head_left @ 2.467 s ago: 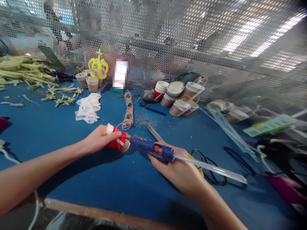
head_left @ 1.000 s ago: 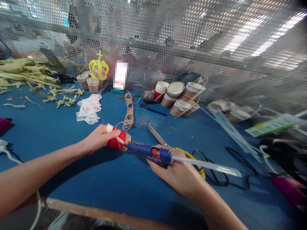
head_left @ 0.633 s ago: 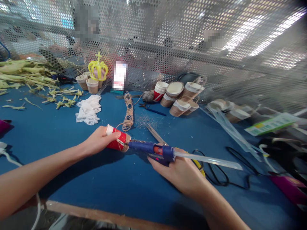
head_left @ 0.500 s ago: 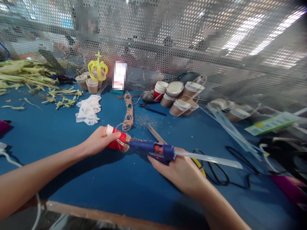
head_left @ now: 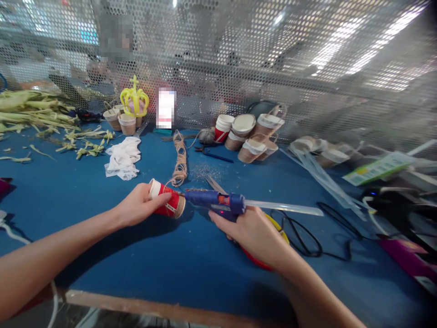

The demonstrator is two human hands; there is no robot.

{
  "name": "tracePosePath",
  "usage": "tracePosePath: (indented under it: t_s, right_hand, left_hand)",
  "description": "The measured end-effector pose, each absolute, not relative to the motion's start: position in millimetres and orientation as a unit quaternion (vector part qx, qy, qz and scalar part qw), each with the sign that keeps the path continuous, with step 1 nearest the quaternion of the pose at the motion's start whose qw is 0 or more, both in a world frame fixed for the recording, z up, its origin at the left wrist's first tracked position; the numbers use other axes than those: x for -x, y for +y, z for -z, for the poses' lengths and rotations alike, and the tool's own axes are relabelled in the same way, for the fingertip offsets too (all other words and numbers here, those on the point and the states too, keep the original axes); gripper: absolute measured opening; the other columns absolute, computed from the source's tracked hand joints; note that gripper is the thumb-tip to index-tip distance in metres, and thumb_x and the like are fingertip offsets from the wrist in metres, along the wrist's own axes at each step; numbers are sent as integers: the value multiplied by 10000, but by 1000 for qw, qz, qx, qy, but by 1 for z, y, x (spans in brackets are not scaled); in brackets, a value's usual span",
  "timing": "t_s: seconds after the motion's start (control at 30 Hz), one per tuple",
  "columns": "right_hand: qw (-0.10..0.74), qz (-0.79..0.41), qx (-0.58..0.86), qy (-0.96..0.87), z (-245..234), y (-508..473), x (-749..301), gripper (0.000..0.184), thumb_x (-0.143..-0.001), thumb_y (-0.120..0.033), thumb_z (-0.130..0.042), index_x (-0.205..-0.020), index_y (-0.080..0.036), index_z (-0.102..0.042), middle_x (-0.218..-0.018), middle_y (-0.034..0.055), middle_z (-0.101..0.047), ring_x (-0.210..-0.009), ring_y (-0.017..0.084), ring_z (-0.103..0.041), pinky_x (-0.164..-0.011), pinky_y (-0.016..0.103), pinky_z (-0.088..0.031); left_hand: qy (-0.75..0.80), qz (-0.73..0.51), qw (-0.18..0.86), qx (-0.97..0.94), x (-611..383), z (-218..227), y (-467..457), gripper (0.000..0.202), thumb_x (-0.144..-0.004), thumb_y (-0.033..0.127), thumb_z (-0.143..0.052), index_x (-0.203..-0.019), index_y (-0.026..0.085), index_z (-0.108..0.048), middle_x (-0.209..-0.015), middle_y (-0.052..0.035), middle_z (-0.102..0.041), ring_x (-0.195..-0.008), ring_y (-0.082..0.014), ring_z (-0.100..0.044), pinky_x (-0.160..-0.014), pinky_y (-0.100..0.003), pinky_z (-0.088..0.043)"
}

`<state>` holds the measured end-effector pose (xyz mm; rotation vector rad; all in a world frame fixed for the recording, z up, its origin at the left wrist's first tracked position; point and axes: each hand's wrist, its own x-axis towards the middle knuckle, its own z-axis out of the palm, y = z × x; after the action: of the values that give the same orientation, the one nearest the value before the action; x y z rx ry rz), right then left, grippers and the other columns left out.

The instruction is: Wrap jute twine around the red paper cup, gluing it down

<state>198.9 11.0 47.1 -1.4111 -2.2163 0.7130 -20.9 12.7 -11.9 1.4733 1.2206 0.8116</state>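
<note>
My left hand (head_left: 139, 207) is wrapped round a red paper cup (head_left: 166, 204) lying on its side on the blue table (head_left: 143, 269). Twine is wound round the cup's right end, and a strand runs from there to a hank of twine (head_left: 179, 159) behind. My right hand (head_left: 254, 234) grips a blue hot glue gun (head_left: 218, 202) with a clear glue stick (head_left: 283, 208) sticking out behind. The gun's nozzle touches the twine-wrapped end of the cup. Scissors (head_left: 214, 184) with yellow handles lie partly hidden under my right hand.
Several twine-covered cups (head_left: 252, 134) lie at the back centre. A yellow crown (head_left: 134, 96) tops cups at back left, beside a white cloth (head_left: 122, 157) and green leaf strips (head_left: 41, 118). Black cable (head_left: 307, 237) and glue sticks (head_left: 321, 175) lie right. A perforated metal screen (head_left: 273, 59) closes the back.
The glue gun's rear and glue stick have swung up and left, so the gun lies more level. Its nozzle stays at the cup's twine end. My left hand keeps its hold.
</note>
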Motion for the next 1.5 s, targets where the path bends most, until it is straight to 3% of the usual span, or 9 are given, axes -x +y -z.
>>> tracePosePath:
  t_s: [0.17,0.3,0.5,0.6,0.77,0.87,0.97,1.17,1.5]
  right_hand:
    - [193,-253,504,-803,-50,8,-199,172,-697,-211,-444,-603,-217,-588,-369,-53,-371,-398,118,-388,-428,224,-360]
    - [189,-233,508,-807,-45,8,-200,157,-701,-222,-448,-616,-214,-580,-402,-47,-398,-418,117,-396,-439,227,-361]
    - [182,-230,503,-813,-33,3,-205,133,-715,-281,-487,-683,-195,-583,-588,-20,-568,-566,139,-511,-493,234,-389]
    - [181,-251,509,-803,-35,2,-205,132,-710,-275,-507,-610,-197,-544,-518,-33,-544,-500,124,-499,-448,226,-377]
    - [173,-395,550,-716,-40,8,-206,184,-702,-326,-555,-585,-195,-500,-375,-65,-456,-322,83,-419,-340,203,-348]
    - [182,-451,534,-691,-38,14,-210,213,-707,-381,-562,-694,-169,-562,-410,-59,-483,-358,85,-447,-379,204,-384]
    - [222,-475,508,-683,-34,20,-213,218,-702,-365,-587,-689,-147,-589,-479,-41,-515,-438,80,-478,-447,198,-409]
    - [253,-521,493,-649,-26,29,-213,235,-699,-358,-611,-685,-123,-622,-559,-17,-551,-499,63,-485,-465,174,-385]
    - [324,-554,482,-597,-29,38,-214,314,-652,-412,-652,-698,-103,-623,-702,40,-606,-600,82,-512,-528,191,-400]
  left_hand:
    - [478,-355,552,-584,21,12,15,292,-784,367,-511,-855,132,-670,-786,-56,-699,-632,-132,-584,-569,-198,-406]
    - [496,-362,549,-567,20,12,17,300,-765,375,-530,-823,125,-685,-781,-69,-709,-630,-144,-605,-573,-209,-423]
    - [493,-377,589,-518,18,10,17,274,-748,355,-544,-817,131,-686,-781,-81,-715,-674,-168,-635,-650,-251,-456]
    - [496,-376,591,-514,18,10,17,294,-743,363,-549,-837,118,-681,-790,-95,-714,-689,-182,-638,-667,-272,-459]
    - [497,-395,608,-476,17,11,18,253,-734,343,-566,-800,125,-678,-768,-76,-712,-663,-167,-631,-640,-254,-454]
    - [506,-417,619,-433,15,8,18,208,-731,305,-570,-725,123,-672,-640,-39,-692,-571,-138,-605,-579,-227,-440]
    - [511,-438,628,-390,13,4,18,175,-721,268,-581,-665,122,-659,-551,-11,-658,-501,-111,-573,-528,-205,-422]
    - [491,-476,642,-347,13,4,19,180,-683,284,-626,-647,108,-635,-533,-8,-642,-443,-87,-541,-442,-176,-387]
    - [457,-533,628,-335,18,8,23,193,-650,294,-655,-641,107,-606,-526,-7,-619,-447,-96,-546,-444,-186,-400]
